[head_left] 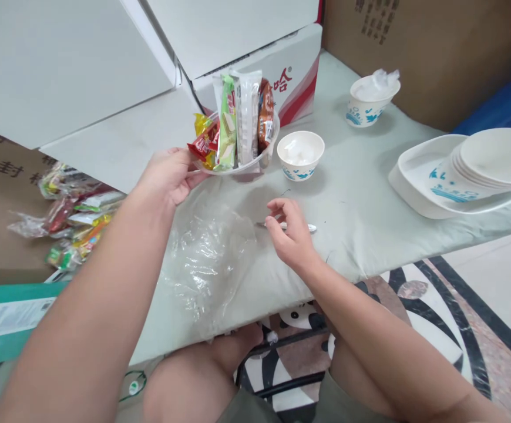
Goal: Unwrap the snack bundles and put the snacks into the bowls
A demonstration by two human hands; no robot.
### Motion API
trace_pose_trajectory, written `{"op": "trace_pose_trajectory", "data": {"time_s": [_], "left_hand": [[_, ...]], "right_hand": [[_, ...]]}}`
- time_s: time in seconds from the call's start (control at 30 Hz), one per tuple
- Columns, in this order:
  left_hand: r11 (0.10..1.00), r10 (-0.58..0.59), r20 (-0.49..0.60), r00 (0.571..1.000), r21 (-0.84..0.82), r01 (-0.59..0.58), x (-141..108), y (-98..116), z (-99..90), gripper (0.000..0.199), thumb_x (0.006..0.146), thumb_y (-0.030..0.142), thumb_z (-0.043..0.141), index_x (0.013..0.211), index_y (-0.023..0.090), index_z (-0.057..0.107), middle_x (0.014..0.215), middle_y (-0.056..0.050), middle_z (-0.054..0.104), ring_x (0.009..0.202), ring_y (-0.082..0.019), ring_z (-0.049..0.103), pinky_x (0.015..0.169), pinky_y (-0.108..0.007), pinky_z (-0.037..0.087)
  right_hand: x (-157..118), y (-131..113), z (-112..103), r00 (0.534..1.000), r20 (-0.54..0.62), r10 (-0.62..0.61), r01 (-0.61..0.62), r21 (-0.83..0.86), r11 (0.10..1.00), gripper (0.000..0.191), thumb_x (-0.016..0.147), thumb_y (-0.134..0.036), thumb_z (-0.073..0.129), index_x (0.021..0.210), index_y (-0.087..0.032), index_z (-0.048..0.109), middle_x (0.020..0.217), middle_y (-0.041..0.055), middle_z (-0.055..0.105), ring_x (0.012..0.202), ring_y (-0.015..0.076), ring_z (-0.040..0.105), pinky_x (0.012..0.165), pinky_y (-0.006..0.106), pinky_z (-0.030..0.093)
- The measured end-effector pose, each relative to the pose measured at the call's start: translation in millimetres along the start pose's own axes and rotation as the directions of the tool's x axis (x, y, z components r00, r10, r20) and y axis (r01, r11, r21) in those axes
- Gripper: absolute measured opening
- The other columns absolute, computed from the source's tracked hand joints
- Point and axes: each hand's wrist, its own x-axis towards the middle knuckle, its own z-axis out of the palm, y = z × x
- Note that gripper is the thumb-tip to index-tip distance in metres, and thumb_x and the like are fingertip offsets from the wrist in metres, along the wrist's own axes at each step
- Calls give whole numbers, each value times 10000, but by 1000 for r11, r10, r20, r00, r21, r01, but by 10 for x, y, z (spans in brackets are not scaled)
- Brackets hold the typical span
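Note:
My left hand (pixel 170 173) grips the rim of a clear plastic bowl (pixel 255 158), tilted up in front of a white carton. Wrapped snacks stand in the bowl: a green wafer packet (pixel 228 123), a clear-wrapped bar (pixel 248 117), a brown packet (pixel 265 114) and a red packet (pixel 206 141). My right hand (pixel 291 232) is over the table, its fingers loosely curled with a gap at the thumb. A thin white pen-like tool (pixel 312 228) lies beneath it, partly hidden by the palm. A crumpled clear plastic bag (pixel 211 258) lies between my hands.
Right of the snack bowl stands a paper bowl (pixel 302 154); another paper bowl (pixel 367 106) with crumpled plastic is farther back. Stacked paper bowls (pixel 480 176) lie in a white tray (pixel 403 182). White cartons (pixel 255 35) border the back; wrapped snacks (pixel 79 217) lie at left.

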Motion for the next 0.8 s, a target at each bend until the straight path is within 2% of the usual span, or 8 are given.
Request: {"op": "trace_pose_trajectory", "data": {"time_s": [0.07, 0.13, 0.27, 0.47, 0.57, 0.67, 0.8], "left_hand": [[1000, 15, 26, 1000, -9, -15, -75, 145, 161, 186, 891, 15, 668, 774, 157, 698, 722, 11, 741, 765, -123, 691, 752, -289, 649], [999, 26, 71, 997, -22, -25, -139, 247, 377, 178, 880, 38, 694, 750, 159, 704, 746, -7, 748, 797, -139, 702, 805, -314, 659], [997, 65, 202, 977, -57, -55, -236, 338, 953, 208, 869, 96, 741, 691, 181, 676, 721, -17, 725, 811, -153, 693, 851, -329, 660], [995, 62, 294, 954, -99, -34, -326, 279, 1957, 216, 904, 91, 698, 729, 169, 596, 722, -27, 669, 767, -147, 690, 841, -351, 650], [994, 37, 325, 945, -114, 1, -353, 167, 2388, 164, 910, 142, 708, 806, 163, 583, 827, -55, 679, 885, -177, 725, 851, -344, 647], [992, -14, 314, 949, -113, 52, -379, 40, 2704, 83, 906, 169, 701, 914, 158, 619, 940, -82, 709, 1056, -228, 736, 900, -351, 640], [986, -71, 298, 952, -126, 113, -398, -88, 2941, 59, 897, 153, 679, 912, 162, 623, 1073, -112, 735, 1176, -257, 719, 888, -298, 643]], "right_hand": [[71, 23, -94, 992, -121, -44, 44, -8, 999, 218, 894, -288, 535, 1105, -241, 553, 1052, 76, 622, 967, 213, 619, 847, 400, 527], [163, 47, -220, 963, -256, -86, 85, -17, 996, 272, 903, -297, 524, 1170, -250, 512, 1129, 91, 594, 1023, 225, 613, 872, 414, 529], [352, 85, -540, 897, -428, -107, 106, -27, 994, 376, 930, -325, 494, 1301, -278, 448, 1337, 123, 524, 1212, 263, 583, 965, 458, 522], [552, 221, -1015, 880, -461, -114, 144, 30, 989, 541, 976, -395, 462, 1500, -311, 354, 1615, 114, 376, 1498, 323, 430, 1182, 553, 410], [632, 297, -1164, 871, -474, -127, 170, 48, 984, 556, 985, -399, 447, 1520, -290, 345, 1656, 103, 347, 1569, 294, 342, 1250, 547, 349], [668, 322, -1228, 860, -502, -96, 161, 89, 983, 549, 974, -369, 449, 1505, -262, 360, 1658, 110, 351, 1594, 258, 304, 1285, 531, 315], [660, 320, -1227, 870, -493, -10, 97, 152, 984, 565, 969, -392, 468, 1512, -274, 365, 1659, 102, 362, 1574, 263, 344, 1288, 543, 306]]}}
